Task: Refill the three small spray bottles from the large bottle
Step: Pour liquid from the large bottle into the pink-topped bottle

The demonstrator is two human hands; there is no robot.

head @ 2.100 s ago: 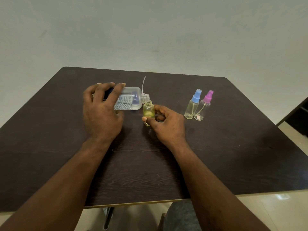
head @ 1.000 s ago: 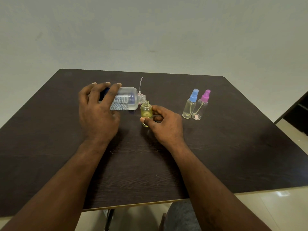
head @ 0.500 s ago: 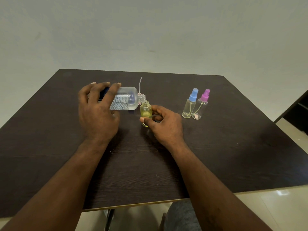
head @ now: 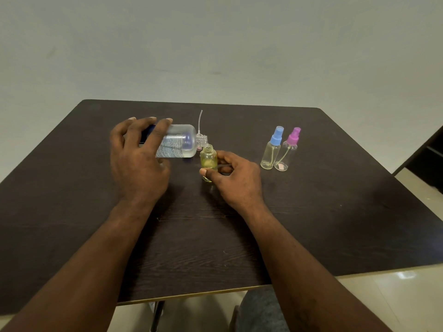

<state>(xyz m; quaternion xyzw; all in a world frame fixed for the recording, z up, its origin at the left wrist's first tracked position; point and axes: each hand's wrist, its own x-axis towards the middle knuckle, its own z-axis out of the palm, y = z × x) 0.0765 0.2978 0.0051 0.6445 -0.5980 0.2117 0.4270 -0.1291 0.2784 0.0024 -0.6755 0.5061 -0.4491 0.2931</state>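
My left hand [head: 137,164] grips the large clear bottle [head: 178,144], tipped on its side with its open neck over the mouth of a small uncapped yellowish bottle [head: 209,160]. My right hand [head: 236,179] pinches that small bottle upright on the dark table [head: 335,212]. Behind the two bottles a thin white dip tube [head: 199,121] sticks up with a bit of pink below it; what it belongs to is hidden. To the right stand two small clear spray bottles, one with a blue cap [head: 272,148] and one with a pink cap [head: 287,150].
A pale wall rises behind the table. At the far right edge a dark piece of furniture [head: 429,161] stands on the light floor. My knee in grey cloth [head: 261,312] shows under the table's front edge.
Both hands and the two bottles have held nearly the same pose. The view shifted slightly at first, then steadied.
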